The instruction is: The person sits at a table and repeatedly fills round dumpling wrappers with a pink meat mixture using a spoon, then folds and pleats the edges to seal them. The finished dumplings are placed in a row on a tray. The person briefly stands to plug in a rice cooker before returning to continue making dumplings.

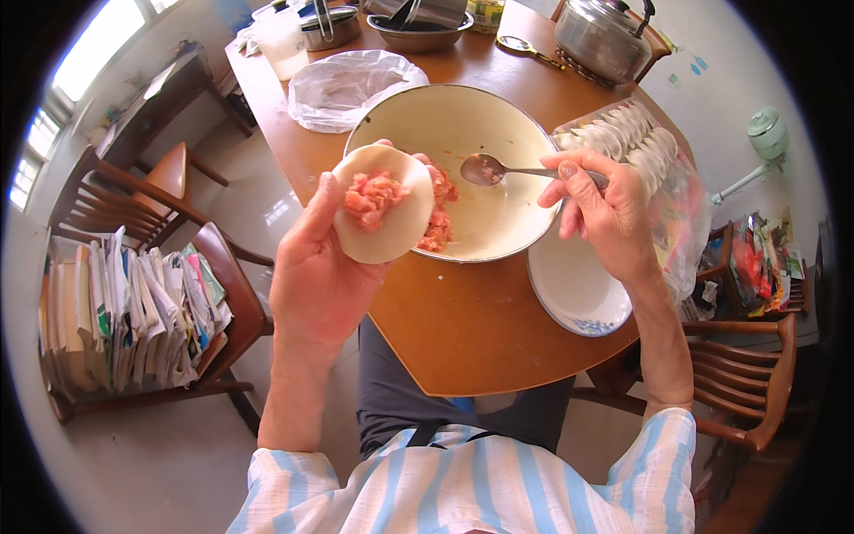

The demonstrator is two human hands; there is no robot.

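A round dough wrapper lies across the fingers of my left hand, held up before the near left rim of a cream enamel basin. On the wrapper sits a mound of pink minced filling. My right hand grips the handle of a metal spoon, its bowl over the basin with a little filling in it. More minced filling rests inside the basin at the left, partly hidden behind the wrapper. Below my right hand stands a white bowl with a blue pattern.
Rows of folded dumplings lie on the table at the right. Behind the basin are a clear plastic bag, a magnifying glass, a metal kettle and a metal bowl. Books and papers fill a chair at the left.
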